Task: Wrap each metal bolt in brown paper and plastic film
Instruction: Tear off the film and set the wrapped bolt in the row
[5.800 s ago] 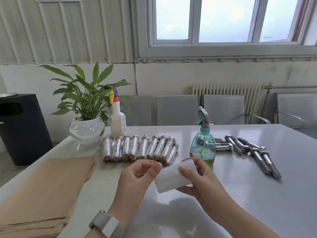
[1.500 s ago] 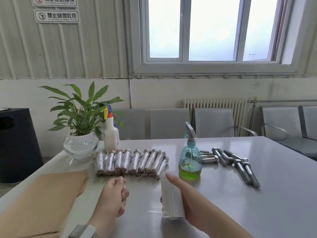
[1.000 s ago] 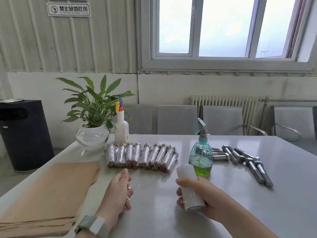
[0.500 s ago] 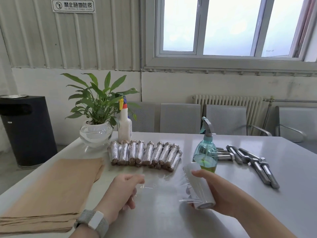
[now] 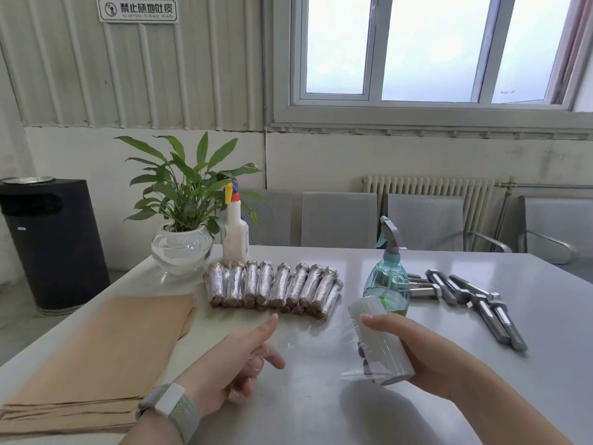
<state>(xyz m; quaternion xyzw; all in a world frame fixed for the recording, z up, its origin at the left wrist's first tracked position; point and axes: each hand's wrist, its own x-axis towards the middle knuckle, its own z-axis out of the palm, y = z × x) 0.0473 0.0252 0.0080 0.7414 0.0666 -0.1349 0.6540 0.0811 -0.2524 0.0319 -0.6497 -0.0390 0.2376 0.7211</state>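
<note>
My right hand grips a roll of clear plastic film above the table's near middle. A thin sheet of film stretches from the roll leftward to my left hand, which pinches its free end with thumb raised. Behind them lies a row of several wrapped bolts. Several bare metal bolts lie at the right. A stack of brown paper sheets lies at the left.
A teal spray bottle with green liquid stands just behind the roll. A white spray bottle and a potted plant in a glass bowl stand at the back left. Grey chairs line the table's far side; a black bin stands left.
My hands have moved apart, drawing a longer sheet of film off the roll. The left thumb has lifted; the roll stays in my right hand.
</note>
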